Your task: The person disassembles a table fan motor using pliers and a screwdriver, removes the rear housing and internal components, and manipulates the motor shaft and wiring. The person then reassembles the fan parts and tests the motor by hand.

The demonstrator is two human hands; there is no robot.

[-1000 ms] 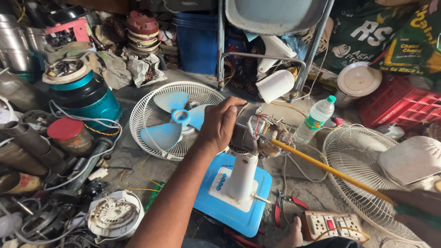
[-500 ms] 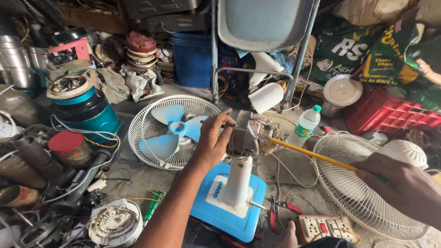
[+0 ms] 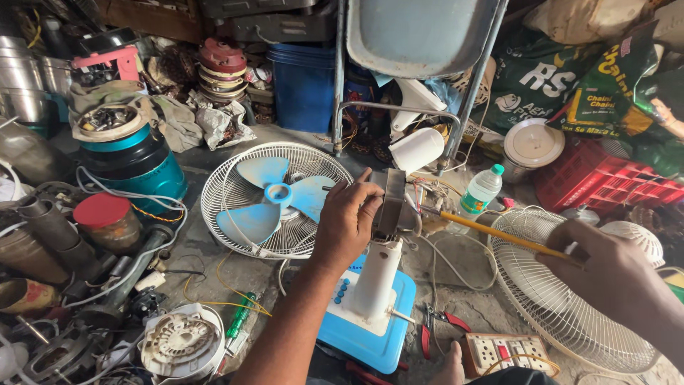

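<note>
The left hand [image 3: 347, 222] hides part of the fan motor [image 3: 394, 203]; the screwdriver [image 3: 499, 233] tip is indistinct.

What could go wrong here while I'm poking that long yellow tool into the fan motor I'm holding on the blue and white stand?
The long yellow tool in your right hand reaches into loose wires beside the grey fan motor; it might nick or snag one. Your left hand alone steadies the motor on its blue and white stand, so a hard push could tip it. The clear plastic bottle stands right behind the tool and could get knocked over.

green printed sacks [image 3: 570, 85] upper right
</note>
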